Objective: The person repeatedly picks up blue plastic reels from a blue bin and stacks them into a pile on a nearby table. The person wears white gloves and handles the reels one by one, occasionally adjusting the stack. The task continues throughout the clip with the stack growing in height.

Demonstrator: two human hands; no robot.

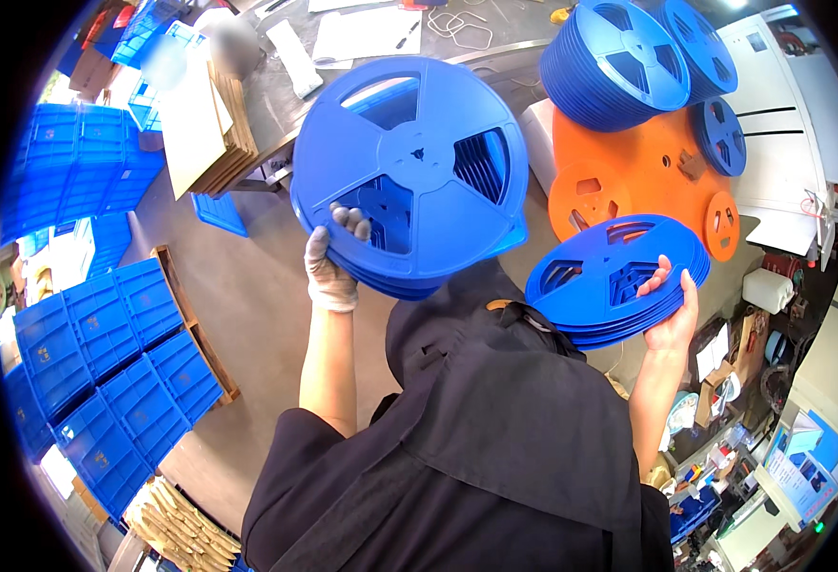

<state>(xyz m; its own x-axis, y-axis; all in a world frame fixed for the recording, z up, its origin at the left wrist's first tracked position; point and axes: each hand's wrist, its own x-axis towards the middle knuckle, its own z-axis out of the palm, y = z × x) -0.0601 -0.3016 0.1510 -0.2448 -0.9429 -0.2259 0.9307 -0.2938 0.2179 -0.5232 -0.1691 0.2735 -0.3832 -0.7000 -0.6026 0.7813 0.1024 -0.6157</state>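
My left hand (pixel 331 276), in a light grey glove, is closed on the near left rim of a stack of large blue plastic reels (pixel 343 148). Its fingertips come up through a cut-out in the top reel, with the thumb on the outer edge. More blue discs show beneath the top one. Bare-skinned, my right hand (pixel 674 319) is closed on a second stack of blue reels (pixel 579 300), tilted and lower on the right. Fingers of that hand reach through a cut-out, while the thumb lies along the rim. The palms are mostly hidden by the reels.
Tall blue reel stacks (pixel 619 71) stand on an orange surface (pixel 643 157) at the far right, by smaller orange reels (pixel 721 226). A grey workbench (pixel 247 124) lies ahead, bearing papers. Stacked blue crates (pixel 95 334) and a wooden pallet (pixel 190 324) are at left.
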